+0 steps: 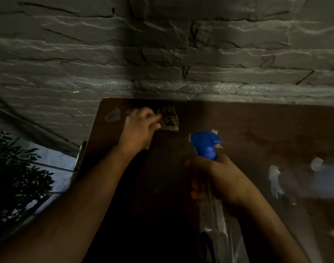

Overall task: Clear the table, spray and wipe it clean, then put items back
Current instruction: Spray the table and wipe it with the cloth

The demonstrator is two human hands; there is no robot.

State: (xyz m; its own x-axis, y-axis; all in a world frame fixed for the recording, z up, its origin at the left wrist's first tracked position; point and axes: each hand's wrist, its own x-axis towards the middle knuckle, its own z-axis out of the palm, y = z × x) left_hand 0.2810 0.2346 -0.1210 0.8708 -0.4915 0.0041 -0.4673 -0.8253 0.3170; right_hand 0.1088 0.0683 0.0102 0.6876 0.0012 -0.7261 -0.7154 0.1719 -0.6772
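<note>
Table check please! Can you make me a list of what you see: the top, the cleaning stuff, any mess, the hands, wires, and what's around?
Surface: dark brown table, pale shiny patches on its right side.
Job's things: checked cloth pressed on the far left corner; spray bottle with blue head, held upright over the table.
Clutter: nothing seen.
Grippers: left hand on the cloth; right hand wrapped around the bottle's neck.
Cables: nothing seen.
Surroundings: grey stone wall behind; leafy plant at left.

table [257, 120]: dark brown | cloth [169, 118] on far-left corner, seemingly checked
</note>
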